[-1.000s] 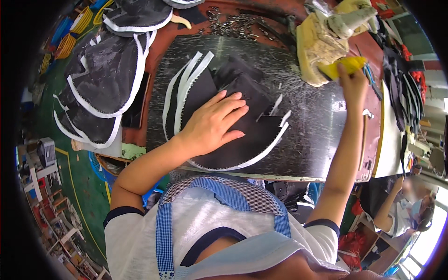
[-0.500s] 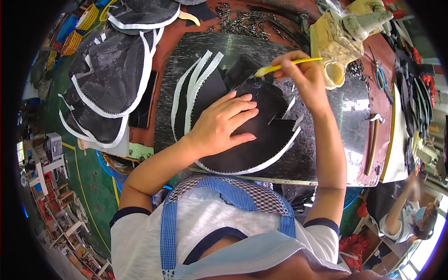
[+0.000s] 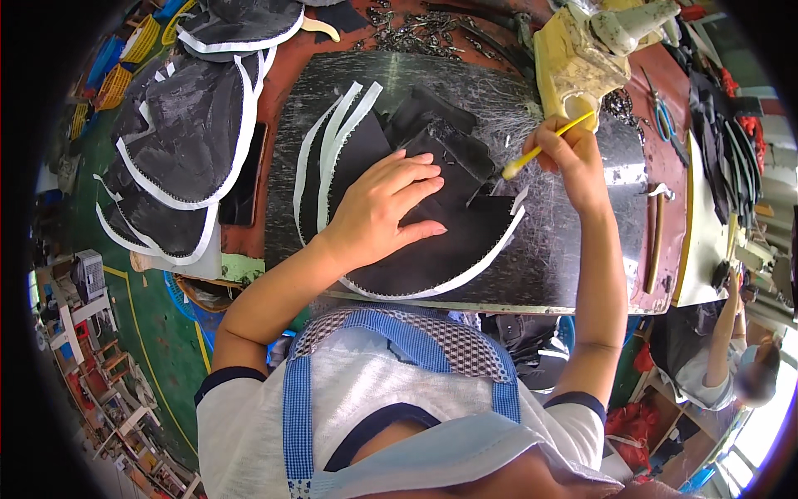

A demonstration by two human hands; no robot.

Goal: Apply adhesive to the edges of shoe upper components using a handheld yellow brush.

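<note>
Nearest us, on the dark board point(image 3: 573, 266), lies the black piece point(image 3: 453, 258), its white-edged curve toward our body. Our left hand point(image 3: 382, 204) rests on it — fingers slightly spread, thumb apart. Our right hand point(image 3: 575, 162) pinches a yellow brush point(image 3: 530, 158) between thumb and fingers, bristle end near the piece's right side; contact, we cannot tell. Farther out on the red bench point(image 3: 245, 239): blue-handled scissors point(image 3: 662, 121) at right, then a crusted cream container point(image 3: 573, 62) — beyond, scattered metal bits point(image 3: 407, 35).
</note>
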